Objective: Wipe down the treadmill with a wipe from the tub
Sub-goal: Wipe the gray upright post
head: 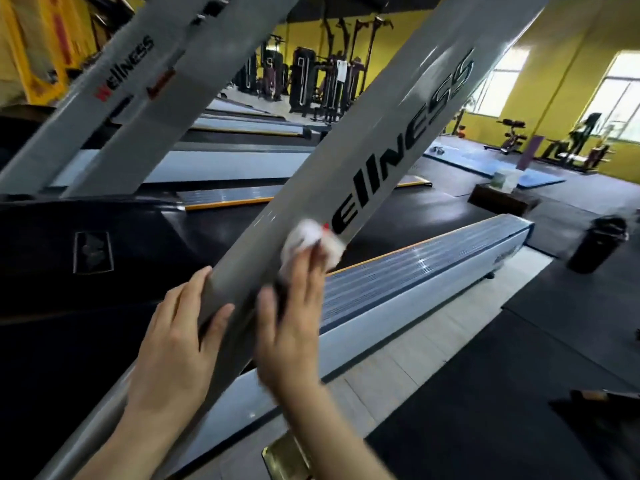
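A grey treadmill upright point(381, 161), lettered "wellness", slants across the middle of the head view. My right hand point(294, 317) presses a crumpled white wipe point(308, 240) flat against the upright, over the first letters, with the fingers straight. My left hand point(180, 337) grips the upright's left edge just below, thumb lying on its face. The treadmill's side rail point(415, 271) and black motor cover point(104, 244) lie beneath. The white wipe tub point(505, 180) stands far off on a low dark box at the right.
More treadmills point(242, 164) line up at the left, each with its own slanted upright. A black bin point(599, 244) stands on the dark mat floor at the right. Weight machines point(311, 81) fill the back, and blue mats point(485, 164) lie near yellow walls.
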{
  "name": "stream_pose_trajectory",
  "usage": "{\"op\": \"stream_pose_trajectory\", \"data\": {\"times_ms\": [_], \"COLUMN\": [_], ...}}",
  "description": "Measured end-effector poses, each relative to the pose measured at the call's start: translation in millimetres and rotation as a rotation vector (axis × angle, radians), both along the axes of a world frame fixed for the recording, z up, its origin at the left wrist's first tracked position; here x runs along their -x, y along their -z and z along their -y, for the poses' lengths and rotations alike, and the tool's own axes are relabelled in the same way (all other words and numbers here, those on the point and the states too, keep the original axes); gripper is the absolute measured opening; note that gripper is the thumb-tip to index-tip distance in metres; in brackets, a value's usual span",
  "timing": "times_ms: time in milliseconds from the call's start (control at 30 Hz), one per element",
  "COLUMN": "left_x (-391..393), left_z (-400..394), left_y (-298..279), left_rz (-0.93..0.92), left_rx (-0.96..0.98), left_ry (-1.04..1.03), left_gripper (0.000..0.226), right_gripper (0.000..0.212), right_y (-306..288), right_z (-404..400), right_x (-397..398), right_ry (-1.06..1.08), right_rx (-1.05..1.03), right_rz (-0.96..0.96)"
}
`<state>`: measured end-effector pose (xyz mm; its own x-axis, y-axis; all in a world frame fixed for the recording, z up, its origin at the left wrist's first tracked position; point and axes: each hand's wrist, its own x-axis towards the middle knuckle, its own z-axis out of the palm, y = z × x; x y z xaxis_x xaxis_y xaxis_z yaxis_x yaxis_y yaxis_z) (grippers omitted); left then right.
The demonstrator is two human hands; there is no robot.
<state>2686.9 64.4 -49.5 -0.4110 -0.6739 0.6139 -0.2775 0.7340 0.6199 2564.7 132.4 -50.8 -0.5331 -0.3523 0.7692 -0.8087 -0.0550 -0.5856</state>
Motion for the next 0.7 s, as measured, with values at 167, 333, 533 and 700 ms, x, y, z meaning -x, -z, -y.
{"op": "stream_pose_trajectory", "data": {"times_ms": [167,333,533,700], "left_x": [-2,-3,-2,-2], "left_z": [-3,-9,-14,-13], "left_y": [-2,-10,-19,-17], "left_rz": [0.040,0.068,0.112,0.092], "left_rx": [-0.049,-0.115,-0.104,-0.074], "left_ry": [-0.005,-0.015,-0.039,-0.044], "left_gripper": [0.060,0.058,0.055,0.055], "right_gripper": [0.070,0.078,0.082,0.080], "right_y": [18,-121,-49,24], "right_z": [-9,7,8,-3], "right_x": [14,114,59,3], "right_ry": [-0.032,0.173,0.056,-0.037], "right_rx": [-0.088,0.145,0.096,-0.097], "right_rz": [0.003,0.019,0.060,-0.080]}}
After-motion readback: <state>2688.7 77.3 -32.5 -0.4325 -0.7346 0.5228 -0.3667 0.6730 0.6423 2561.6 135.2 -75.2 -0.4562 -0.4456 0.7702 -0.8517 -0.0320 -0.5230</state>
